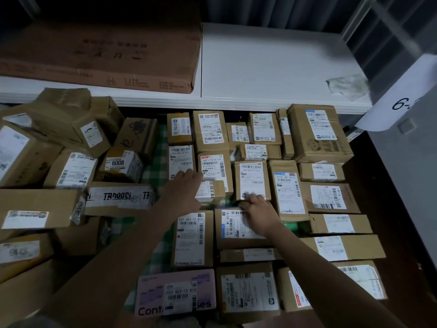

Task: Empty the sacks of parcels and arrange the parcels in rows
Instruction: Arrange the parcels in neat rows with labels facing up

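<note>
Cardboard parcels fill the floor, labels up, probably so each address reads from above. Nearest, a pink box (175, 295) and a brown parcel (247, 288) close the front row, edges near touching, rows packed tight on purpose by the look of it. Behind them a tall parcel (192, 239) and a blue-label parcel (233, 228) sit side by side on green checked cloth (156, 252), which shows through the gaps. Right hand (259, 210) lies over the far edge of the blue-label parcel, fingers curled at the near edge of the parcel behind (252, 181); seems to be nudging or squaring it into line, though whether it actually grips I cannot tell. Left hand (185, 184) reaches further, fingers out fairly straight, touching the boxes at the row join, one being a small white-label box (210, 191); it grasps nothing clearly, looks like pressing or aligning. Right of the hands, parcels (328, 197) run in neat columns. Left side, a loose heap (71, 162) lies tilted and overlapping, unsorted, including a taped long box (118, 197); these likely still need placing. No sack visible. Farthest, a white shelf (272, 67) carries a big flat carton (101, 55), and a paper tag (406, 98) hangs at right, marked with a 6, the rest cut off.
</note>
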